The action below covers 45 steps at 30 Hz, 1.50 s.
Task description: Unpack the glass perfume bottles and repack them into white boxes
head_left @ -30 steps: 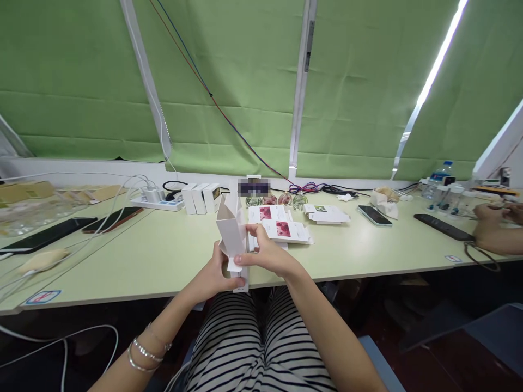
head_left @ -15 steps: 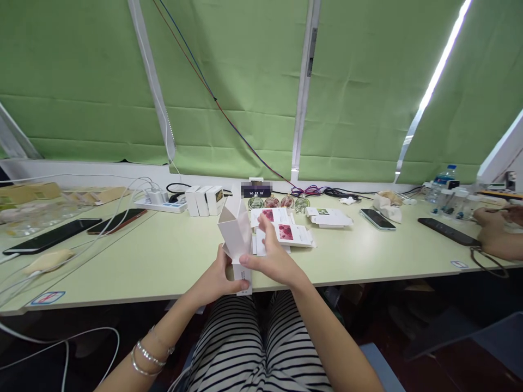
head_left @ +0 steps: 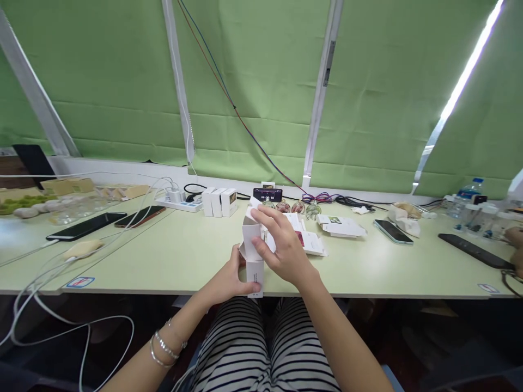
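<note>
A small white cardboard box point(head_left: 255, 272) stands upright near the table's front edge, its flaps raised at the top. My left hand point(head_left: 232, 280) grips the lower part, thumb across the printed front and fingers behind. At the upper flaps, my right hand point(head_left: 283, 245) has its fingertips on the top flap and its thumb against the side, with the flap between them. Just beyond lie flattened white cartons point(head_left: 314, 243) with red pictures, partly hidden by my right hand. Several round ornaments point(head_left: 298, 207) with reddish and green contents sit behind them.
Closed white boxes point(head_left: 219, 202) stand by a power strip point(head_left: 183, 203). A phone showing a timer point(head_left: 267, 195) leans at the back. Further phones point(head_left: 393, 231) and a folded carton point(head_left: 341, 225) lie around. White cables point(head_left: 87, 324) hang off the left edge. Another person's hand point(head_left: 515, 239) is at far right.
The view has turned slightly left. My right hand has moved up onto the box's top flaps, and the flaps have been bent inward. My left hand keeps its grip.
</note>
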{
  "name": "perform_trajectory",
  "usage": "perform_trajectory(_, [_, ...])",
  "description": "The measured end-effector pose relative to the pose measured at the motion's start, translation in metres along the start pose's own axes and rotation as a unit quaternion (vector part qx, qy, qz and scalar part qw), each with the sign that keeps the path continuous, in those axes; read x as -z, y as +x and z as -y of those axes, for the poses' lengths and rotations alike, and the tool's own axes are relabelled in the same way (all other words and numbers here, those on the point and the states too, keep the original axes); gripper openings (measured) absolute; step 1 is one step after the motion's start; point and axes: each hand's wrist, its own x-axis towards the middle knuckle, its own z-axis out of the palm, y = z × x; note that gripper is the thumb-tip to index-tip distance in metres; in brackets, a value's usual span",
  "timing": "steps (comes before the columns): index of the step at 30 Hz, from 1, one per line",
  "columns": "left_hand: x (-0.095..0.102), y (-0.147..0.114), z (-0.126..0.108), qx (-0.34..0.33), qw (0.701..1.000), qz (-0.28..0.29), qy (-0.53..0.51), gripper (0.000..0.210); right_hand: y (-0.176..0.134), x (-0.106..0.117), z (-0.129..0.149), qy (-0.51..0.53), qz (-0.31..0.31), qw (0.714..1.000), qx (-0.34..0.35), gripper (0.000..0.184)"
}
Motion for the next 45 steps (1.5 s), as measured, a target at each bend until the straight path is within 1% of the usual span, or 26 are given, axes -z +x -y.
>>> perform_trajectory(2, [0.000, 0.000, 0.000, -0.015, 1.000, 0.002, -0.007, 0.083, -0.007, -0.003, -0.004, -0.011, -0.015, 1.000, 0.000, 0.052])
perform_trajectory(4, [0.001, 0.000, -0.001, -0.021, 1.000, 0.000, -0.007, 0.083, -0.008, -0.004, -0.005, -0.025, -0.017, 0.999, 0.009, 0.055])
perform_trajectory(8, [0.001, -0.001, -0.002, -0.013, 1.000, 0.000, 0.000, 0.083, 0.000, 0.001, -0.002, -0.029, -0.015, 0.999, 0.043, 0.064])
perform_trajectory(9, [0.001, -0.001, -0.002, -0.012, 1.000, 0.000, 0.000, 0.083, 0.002, 0.003, -0.002, -0.027, -0.010, 0.999, 0.045, 0.062])
perform_trajectory(11, [0.001, -0.001, -0.002, -0.013, 1.000, -0.001, -0.002, 0.083, 0.004, 0.004, -0.002, -0.028, 0.009, 0.999, 0.038, 0.053])
perform_trajectory(15, [0.001, -0.001, -0.002, -0.016, 1.000, 0.007, -0.013, 0.080, -0.006, -0.001, -0.008, -0.029, 0.038, 0.999, 0.021, 0.032])
perform_trajectory(17, [0.001, -0.001, -0.003, -0.012, 1.000, 0.011, -0.016, 0.080, -0.013, -0.005, -0.013, -0.023, 0.037, 0.999, 0.012, 0.026])
perform_trajectory(19, [0.003, -0.001, -0.003, -0.008, 1.000, 0.013, -0.018, 0.079, -0.021, -0.009, -0.017, -0.012, 0.021, 1.000, 0.000, 0.023])
perform_trajectory(21, [0.007, -0.001, -0.001, -0.008, 1.000, 0.014, -0.019, 0.081, -0.028, -0.013, -0.022, -0.002, 0.000, 1.000, -0.009, 0.020])
perform_trajectory(23, [0.015, -0.002, 0.002, -0.002, 1.000, 0.019, -0.013, 0.087, -0.034, -0.018, -0.026, 0.002, -0.014, 1.000, -0.007, 0.020])
perform_trajectory(25, [0.027, -0.002, 0.007, 0.008, 1.000, 0.021, 0.002, 0.095, -0.039, -0.026, -0.030, 0.001, -0.012, 1.000, 0.002, 0.022])
perform_trajectory(27, [0.040, -0.003, 0.012, 0.020, 0.999, 0.031, 0.019, 0.096, -0.043, -0.035, -0.030, -0.004, 0.007, 1.000, 0.010, 0.029])
perform_trajectory(30, [0.054, -0.006, 0.012, 0.033, 0.997, 0.054, 0.040, 0.084, -0.041, -0.047, -0.026, -0.033, 0.038, 0.999, 0.009, 0.041])
perform_trajectory(32, [0.057, -0.008, 0.005, 0.039, 0.996, 0.060, 0.058, 0.070, -0.037, -0.053, -0.020, -0.058, 0.049, 0.997, -0.002, 0.043])
perform_trajectory(34, [0.056, -0.009, -0.003, 0.043, 0.995, 0.043, 0.075, 0.054, -0.033, -0.058, -0.014, -0.073, 0.056, 0.996, -0.013, 0.042])
perform_trajectory(36, [0.054, -0.009, -0.010, 0.045, 0.995, 0.005, 0.088, 0.043, -0.029, -0.065, -0.010, -0.079, 0.054, 0.995, -0.022, 0.043])
perform_trajectory(39, [0.055, -0.006, -0.012, 0.070, 0.987, -0.071, 0.130, 0.043, -0.027, -0.078, -0.009, -0.089, 0.053, 0.994, -0.034, 0.052])
perform_trajectory(41, [0.061, -0.004, -0.008, 0.108, 0.969, -0.126, 0.185, 0.045, -0.027, -0.085, -0.010, -0.096, 0.071, 0.992, -0.045, 0.056])
perform_trajectory(43, [0.069, -0.002, -0.002, 0.143, 0.943, -0.179, 0.241, 0.046, -0.028, -0.090, -0.011, -0.103, 0.092, 0.989, -0.049, 0.058])
perform_trajectory(45, [0.078, -0.001, 0.004, 0.166, 0.917, -0.232, 0.280, 0.046, -0.032, -0.091, -0.013, -0.110, 0.099, 0.988, -0.050, 0.059])
